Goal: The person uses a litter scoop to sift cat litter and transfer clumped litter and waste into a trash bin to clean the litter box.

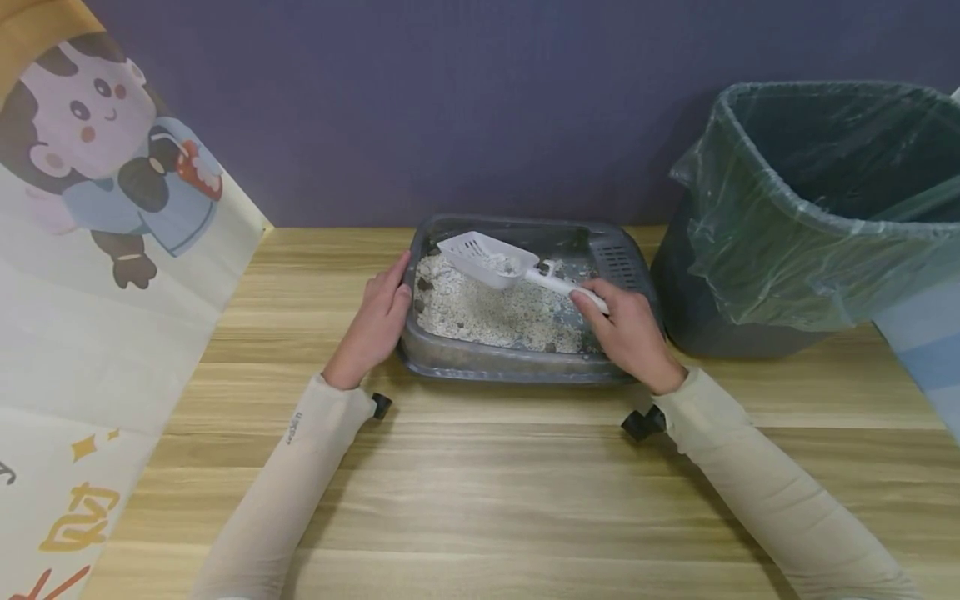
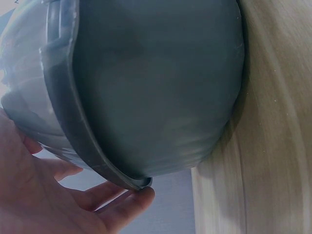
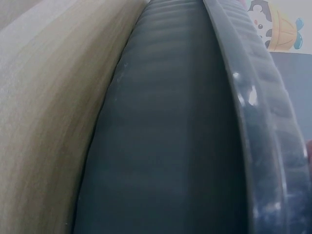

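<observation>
Purple wall behind a wooden desk (image 1: pixel 480 483): the right hand (image 1: pixel 628 333) grips a white scoop (image 1: pixel 491 260) over the grey litter tray (image 1: pixel 517 367), while the left hand (image 1: pixel 375 321), fingers straight, rests against the tray's left rim beside a lined bin (image 1: pixel 810 217).

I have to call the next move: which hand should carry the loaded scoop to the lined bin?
Right, most likely. The right hand grips the handle of the litter scoop, which holds litter, and the lined bin stands on that side. The left hand rests against the litter tray, seemingly steadying it.
</observation>
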